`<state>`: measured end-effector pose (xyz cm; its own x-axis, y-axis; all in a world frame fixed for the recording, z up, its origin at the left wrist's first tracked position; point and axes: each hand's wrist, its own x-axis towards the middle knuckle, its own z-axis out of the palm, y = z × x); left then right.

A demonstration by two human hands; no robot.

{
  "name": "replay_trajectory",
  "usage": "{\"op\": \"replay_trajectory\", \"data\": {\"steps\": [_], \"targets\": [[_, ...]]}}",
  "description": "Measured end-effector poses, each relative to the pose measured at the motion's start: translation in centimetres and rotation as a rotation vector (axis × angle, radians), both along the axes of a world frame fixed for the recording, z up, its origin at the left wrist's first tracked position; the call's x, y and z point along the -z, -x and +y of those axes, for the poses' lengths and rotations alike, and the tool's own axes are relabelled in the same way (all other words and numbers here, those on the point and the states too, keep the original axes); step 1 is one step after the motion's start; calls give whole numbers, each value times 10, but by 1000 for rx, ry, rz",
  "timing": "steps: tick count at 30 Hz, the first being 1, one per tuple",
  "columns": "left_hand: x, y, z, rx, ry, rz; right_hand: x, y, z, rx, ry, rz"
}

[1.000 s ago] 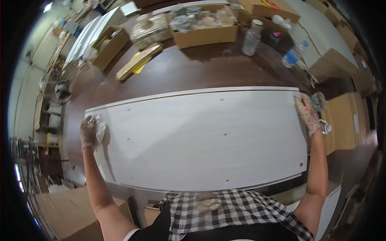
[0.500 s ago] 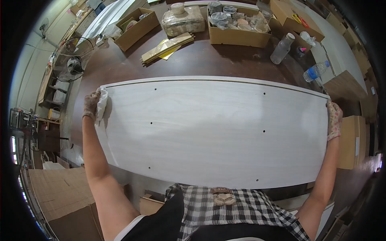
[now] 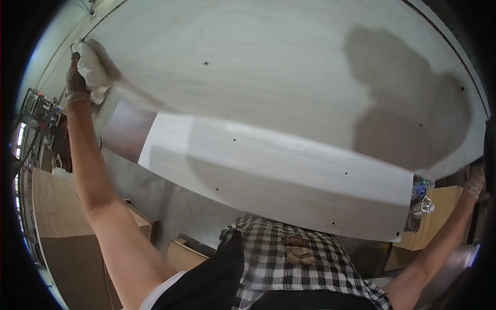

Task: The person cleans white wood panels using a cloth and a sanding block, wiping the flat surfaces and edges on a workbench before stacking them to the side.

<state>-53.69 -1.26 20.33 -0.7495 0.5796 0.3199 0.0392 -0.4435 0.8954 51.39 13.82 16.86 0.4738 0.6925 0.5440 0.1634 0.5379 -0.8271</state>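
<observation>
Plainly, we have a large raised board (image 3: pixel 268 77) before us, white and faintly grained, sweeping across our view from ten o'clock round to three and marked with a few small dark holes. At ten o'clock our gloved left hand (image 3: pixel 76 80) is closed on a white cloth (image 3: pixel 91 67), which it presses against the board's end. Our gloved right hand (image 3: pixel 474 181) is at three o'clock, by the board's near corner; its fingers run into the dark rim of the view, so we cannot tell how tightly they close. Beneath, a lower board (image 3: pixel 289 170), white and holed as well, lies toward four o'clock from the centre, partly covered by the raised one. A patch of brown worktop (image 3: pixel 124 126) shows at nine o'clock. A broad shadow falls on the raised board at two o'clock. We see a carton (image 3: pixel 67 222) at eight o'clock and a tan box (image 3: pixel 439 212) between three and four, with our checked apron (image 3: pixel 294 274) at five.
</observation>
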Motion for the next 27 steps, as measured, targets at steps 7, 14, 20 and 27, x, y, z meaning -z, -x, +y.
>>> {"op": "replay_trajectory", "data": {"steps": [7,14,20,27], "targets": [[100,-121,-37,-255,-95,-180,102,-7,-10,-18,-203,-248],[204,-122,-121,-355,167,-178,195,104,-115,-178,136,485],[236,-105,-140,-353,344,-94,242,95,-146,-176,440,168],[253,-68,-132,-393,591,139,221,79,-147,-256,403,131]]}}
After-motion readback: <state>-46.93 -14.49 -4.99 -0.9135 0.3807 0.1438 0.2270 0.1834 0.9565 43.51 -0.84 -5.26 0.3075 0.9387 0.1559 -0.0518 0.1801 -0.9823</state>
